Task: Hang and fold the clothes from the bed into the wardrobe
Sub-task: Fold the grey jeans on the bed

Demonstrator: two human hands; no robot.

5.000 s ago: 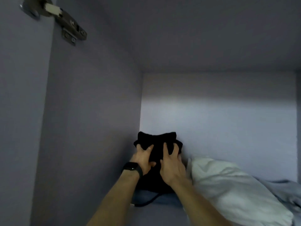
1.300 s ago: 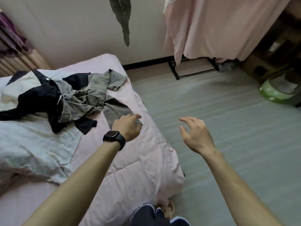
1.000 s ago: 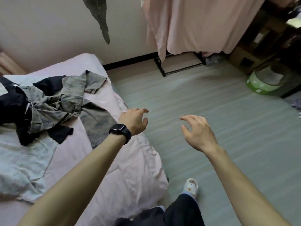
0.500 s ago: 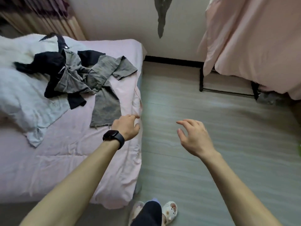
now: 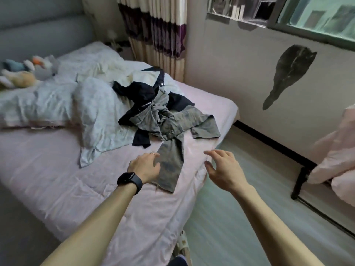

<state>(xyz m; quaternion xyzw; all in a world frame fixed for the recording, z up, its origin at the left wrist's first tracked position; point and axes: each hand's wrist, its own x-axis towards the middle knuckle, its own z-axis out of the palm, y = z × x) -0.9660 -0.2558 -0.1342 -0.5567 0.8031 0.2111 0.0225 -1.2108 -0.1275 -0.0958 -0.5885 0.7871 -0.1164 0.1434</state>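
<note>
A heap of clothes lies on the pink bed (image 5: 57,181): a grey garment (image 5: 171,129) spread out with one leg reaching toward me, tangled with a black garment (image 5: 138,93). My left hand (image 5: 144,166), with a black watch on its wrist, hovers at the near end of the grey leg, fingers loosely curved and holding nothing. My right hand (image 5: 222,169) hangs over the bed's corner to the right of that leg, fingers spread and empty. The wardrobe is out of view.
A pale blue quilt (image 5: 90,112) and soft toys (image 5: 21,73) lie further up the bed. A striped curtain (image 5: 159,31) hangs behind. A black rack (image 5: 299,181) with pink cloth (image 5: 336,150) stands at the right on the grey floor (image 5: 230,217).
I left the wardrobe shelf, where both hands pressed a black folded item, and turned to the bed. Both empty hands have come in over the grey garment's leg.
</note>
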